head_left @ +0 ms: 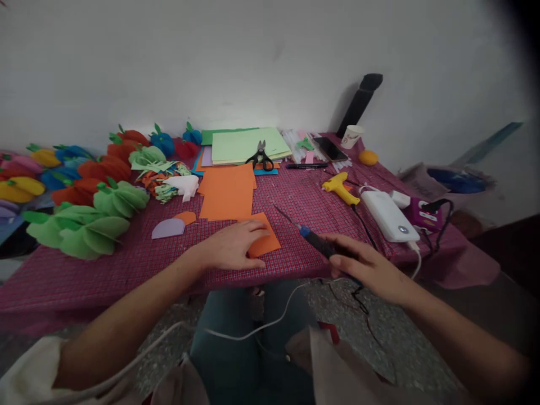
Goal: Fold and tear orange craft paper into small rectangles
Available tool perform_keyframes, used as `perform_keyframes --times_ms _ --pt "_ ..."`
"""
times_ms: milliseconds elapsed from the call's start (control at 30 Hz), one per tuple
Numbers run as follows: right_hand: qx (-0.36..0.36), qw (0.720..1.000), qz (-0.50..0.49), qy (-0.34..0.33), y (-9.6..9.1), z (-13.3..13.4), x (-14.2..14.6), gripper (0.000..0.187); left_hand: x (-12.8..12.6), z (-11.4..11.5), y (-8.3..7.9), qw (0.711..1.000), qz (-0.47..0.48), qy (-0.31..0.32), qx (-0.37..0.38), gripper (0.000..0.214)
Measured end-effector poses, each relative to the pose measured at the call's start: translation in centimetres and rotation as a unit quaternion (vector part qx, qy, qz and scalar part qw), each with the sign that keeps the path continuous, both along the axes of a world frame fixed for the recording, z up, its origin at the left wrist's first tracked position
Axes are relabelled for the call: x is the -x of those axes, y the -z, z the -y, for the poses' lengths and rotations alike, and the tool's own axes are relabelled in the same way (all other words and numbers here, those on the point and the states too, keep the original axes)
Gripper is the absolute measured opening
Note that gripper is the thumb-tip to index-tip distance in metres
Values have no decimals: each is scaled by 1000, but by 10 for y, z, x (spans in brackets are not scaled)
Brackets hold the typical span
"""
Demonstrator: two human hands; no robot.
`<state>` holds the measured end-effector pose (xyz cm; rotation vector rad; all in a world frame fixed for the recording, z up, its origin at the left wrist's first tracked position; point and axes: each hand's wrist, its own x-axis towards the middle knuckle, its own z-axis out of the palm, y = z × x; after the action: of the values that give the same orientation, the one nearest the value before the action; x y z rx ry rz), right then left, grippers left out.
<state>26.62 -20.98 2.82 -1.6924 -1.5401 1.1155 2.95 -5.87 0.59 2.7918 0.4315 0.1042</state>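
Note:
My left hand [234, 246] lies flat on a small orange paper piece [270, 239] near the table's front edge, fingers stretched out. In my right hand [367, 264] is a soldering iron [316, 242] with a dark handle and blue collar. Its thin metal tip points up and left, to the right of the orange piece and apart from it. Beyond my left hand is a stack of larger orange paper sheets [228, 191]. A lilac paper half-round [169, 228] and a small orange cutout [185, 217] lie left of that hand.
Several paper pumpkins [93, 228] crowd the left side beside paper scraps [164, 183]. Black scissors [260, 157] rest on green sheets [236, 145]. At right are a yellow glue gun [341, 188], white power bank [390, 216], purple power adapter [423, 214], phone [331, 149] and paper cup [351, 136].

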Motion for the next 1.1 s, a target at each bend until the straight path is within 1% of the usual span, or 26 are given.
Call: perform_keyframes --times_ms 67,167,267,367,467,567,700,833,900,967,1033,1100 --pt "-2 1000 6 -5 11 9 -1 39 -3 2 1 1000 -7 -11 -7 56" --pt "-40 999 33 2 27 16 -2 41 -5 3 3 999 -19 -18 -26 51" --pt "-78 994 80 -14 34 20 -2 45 -5 3 4 999 -24 -20 -35 47" --pt "-98 983 150 -37 33 25 -2 44 -4 1 5 999 -22 -16 -31 44" --pt "-103 967 228 -46 30 32 -1 44 -2 -1 6 999 -20 -14 -26 42" --pt "-111 950 285 -59 30 35 1 46 0 -2 8 1000 -14 -13 -25 41" --pt "-142 931 327 -73 30 33 4 47 1 -2 8 1000 -1 -14 -17 38" --pt "-140 927 337 -89 27 32 6 46 -1 -1 5 1000 0 -18 -2 35" --pt "-138 932 325 -76 24 28 6 49 -1 0 4 1000 3 -19 4 33" --pt "-134 945 296 -47 21 16 6 49 0 1 5 1000 11 -23 3 34" --pt "-113 960 256 -19 17 -5 8 41 1 5 6 999 21 -33 -4 36" --pt "-71 972 225 -7 13 -36 11 36 2 10 7 998 33 -51 -12 38"
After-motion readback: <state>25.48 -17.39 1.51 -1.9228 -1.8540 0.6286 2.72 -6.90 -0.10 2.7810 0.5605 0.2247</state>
